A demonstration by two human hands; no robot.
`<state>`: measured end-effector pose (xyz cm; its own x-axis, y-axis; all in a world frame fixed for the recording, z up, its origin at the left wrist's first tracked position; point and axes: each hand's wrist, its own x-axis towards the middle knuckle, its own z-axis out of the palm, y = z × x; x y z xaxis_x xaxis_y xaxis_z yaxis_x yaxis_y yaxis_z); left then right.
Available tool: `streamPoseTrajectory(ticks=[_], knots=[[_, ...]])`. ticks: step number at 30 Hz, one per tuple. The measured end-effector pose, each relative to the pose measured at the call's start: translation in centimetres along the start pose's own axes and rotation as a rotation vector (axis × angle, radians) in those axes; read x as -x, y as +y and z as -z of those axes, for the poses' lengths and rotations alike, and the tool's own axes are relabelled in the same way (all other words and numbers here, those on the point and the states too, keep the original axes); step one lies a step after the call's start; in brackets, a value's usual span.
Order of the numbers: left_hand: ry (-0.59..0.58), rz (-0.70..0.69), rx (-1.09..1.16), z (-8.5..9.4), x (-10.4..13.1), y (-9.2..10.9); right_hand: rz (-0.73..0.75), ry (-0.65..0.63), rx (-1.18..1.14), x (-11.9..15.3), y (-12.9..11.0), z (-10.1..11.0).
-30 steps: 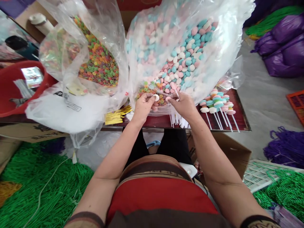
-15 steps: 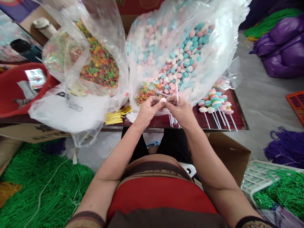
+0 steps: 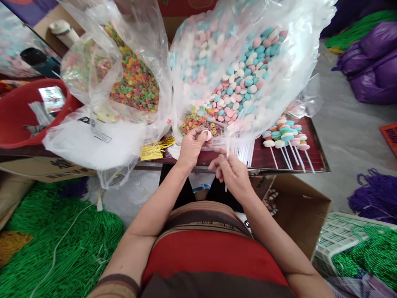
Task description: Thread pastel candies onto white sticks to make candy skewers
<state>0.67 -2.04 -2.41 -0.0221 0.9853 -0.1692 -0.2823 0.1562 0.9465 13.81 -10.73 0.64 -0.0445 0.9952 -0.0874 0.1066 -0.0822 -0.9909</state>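
- Step in hand, at a guess: a stick and a sweet being paired up. The pale pink sweet (image 3: 206, 135) is pinched in the left hand (image 3: 192, 147), near the worktop's (image 3: 318, 155) front edge.
- A white stick (image 3: 228, 149) is held by the loosely curled right hand (image 3: 231, 167), apart from the sweet, its lower end seen past that edge.
- For the next move, stick tip and sweet centre would need to be lined up.
- Room's tight: the far side is blocked by the sweets bag (image 3: 297, 54), the front edge by spare sticks (image 3: 245, 151) and ties (image 3: 156, 149).
- Bare worktop can be found between the hands, and by the right near corner, past the pops (image 3: 285, 134).
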Motion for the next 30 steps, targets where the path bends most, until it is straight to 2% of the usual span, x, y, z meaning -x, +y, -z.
streamPoseTrajectory(ticks=[3, 6, 12, 15, 20, 25, 30], knots=[[-0.060, 0.029, 0.012, 0.0, 0.4, 0.0, -0.054, -0.178, 0.195, 0.2, -0.3, 0.2], [-0.122, 0.070, 0.066, 0.0, 0.9, 0.2, -0.068, -0.176, 0.257, -0.3, -0.5, 0.7], [-0.160, 0.109, 0.091, -0.1, 1.5, 0.1, -0.073, -0.165, 0.199, -1.1, -0.6, 1.2], [-0.156, 0.004, -0.021, 0.0, 1.7, 0.0, -0.092, -0.171, 0.214, -1.1, -0.7, 1.3], [-0.093, -0.305, -0.410, 0.3, 2.5, 0.4, -0.160, -0.198, 0.144, -1.1, 0.0, 1.7], [-0.063, -0.432, -0.606, 0.4, 3.1, -0.2, -0.192, -0.234, 0.039, -1.6, 1.2, 1.4], [-0.004, -0.543, -0.721, 0.9, 2.6, -1.0, -0.296, -0.196, 0.042, -0.4, 0.2, 1.9]])
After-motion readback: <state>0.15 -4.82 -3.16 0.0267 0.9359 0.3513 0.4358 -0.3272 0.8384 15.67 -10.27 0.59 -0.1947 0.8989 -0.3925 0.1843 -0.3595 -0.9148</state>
